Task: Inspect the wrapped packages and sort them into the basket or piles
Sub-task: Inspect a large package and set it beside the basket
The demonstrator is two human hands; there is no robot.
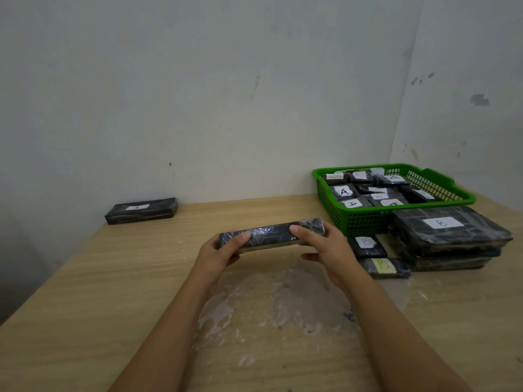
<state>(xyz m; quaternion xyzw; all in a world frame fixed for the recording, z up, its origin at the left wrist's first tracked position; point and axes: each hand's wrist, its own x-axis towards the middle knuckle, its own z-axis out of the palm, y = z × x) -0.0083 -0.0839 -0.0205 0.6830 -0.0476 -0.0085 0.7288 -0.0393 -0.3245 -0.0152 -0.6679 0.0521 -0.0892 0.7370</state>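
At the far left of the wooden table (113,278), against the wall, we see a lone wrapped package (141,210) lying flat with a white label that seems to read A. Moving toward the middle, our left hand (223,250) grips one end of a long dark package (271,234) held just above the tabletop, thumb over the top face and fingers curled underneath; our right hand (325,247) grasps the other end the same way. No label shows on the face turned to us, so we judge the inspection is in progress and the package needs turning to find its letter. It looks stiff and box-like under glossy cling film, probably light enough for one hand, but the film is likely slippery, so holding it by the short ends with thumbs on top seems the safest purchase. Further right, two small packages marked B (379,258) lie on the table beside a stack of large flat packages (450,239) whose top one also reads B. Behind them, the green basket (353,219) holds several small packages, mostly labelled A as far as we can read.
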